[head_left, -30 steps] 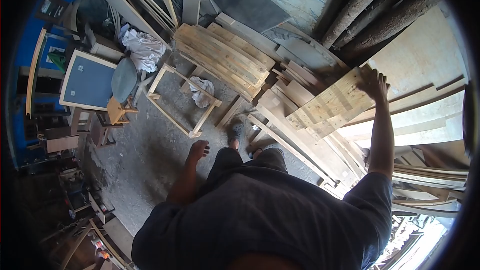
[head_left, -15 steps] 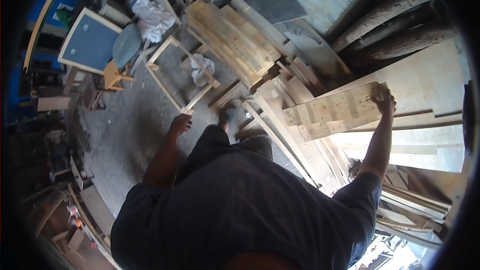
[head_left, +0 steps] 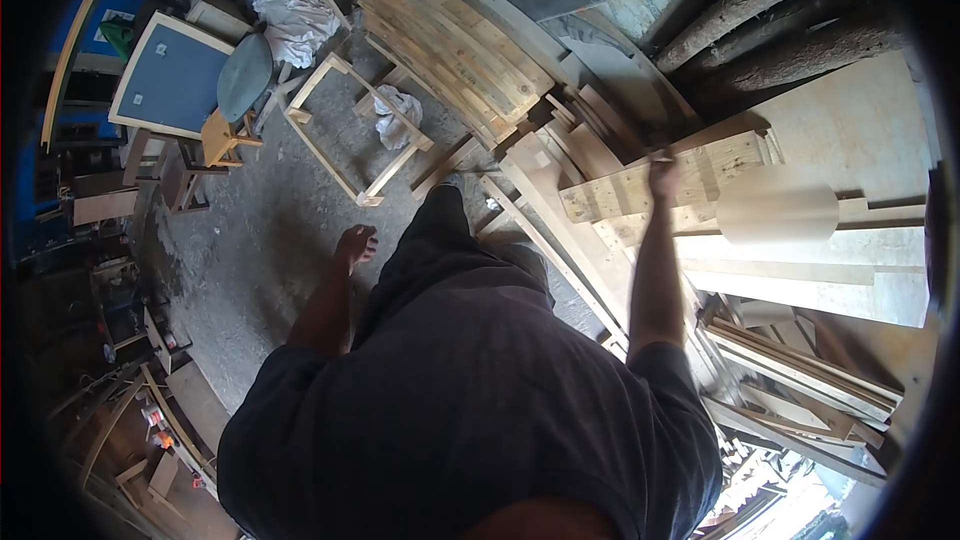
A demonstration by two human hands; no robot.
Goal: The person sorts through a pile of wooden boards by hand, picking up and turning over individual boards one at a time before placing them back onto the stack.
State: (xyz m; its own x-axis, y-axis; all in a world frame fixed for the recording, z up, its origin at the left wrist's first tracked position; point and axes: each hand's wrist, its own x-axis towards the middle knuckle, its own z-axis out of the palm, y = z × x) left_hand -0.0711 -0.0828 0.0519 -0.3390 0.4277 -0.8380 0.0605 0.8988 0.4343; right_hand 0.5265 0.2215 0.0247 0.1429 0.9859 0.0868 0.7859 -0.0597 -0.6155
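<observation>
My right hand [head_left: 662, 177] is smeared by motion, and its fingers do not show clearly. It overlaps the upper edge of a pale, knotty wooden panel [head_left: 715, 172], which lies slanted on other boards at the right. My left hand [head_left: 357, 244] hangs low over the concrete floor with its fingers loosely curled and apart, holding nothing. Nearest to it, just beyond, is a light wooden frame [head_left: 326, 160] on the floor.
Stacked planks [head_left: 455, 55] lie ahead, with a crumpled white cloth [head_left: 398, 117] by the frame. Long boards [head_left: 560, 230] run close by my right side. Logs [head_left: 770, 25] rest at the far right. A small wooden stool [head_left: 228, 137] and a blue-grey panel [head_left: 172, 70] stand left.
My right hand has left the panel's far right end and swung left along it. The left hand stays low beside me. My view has shifted slightly.
</observation>
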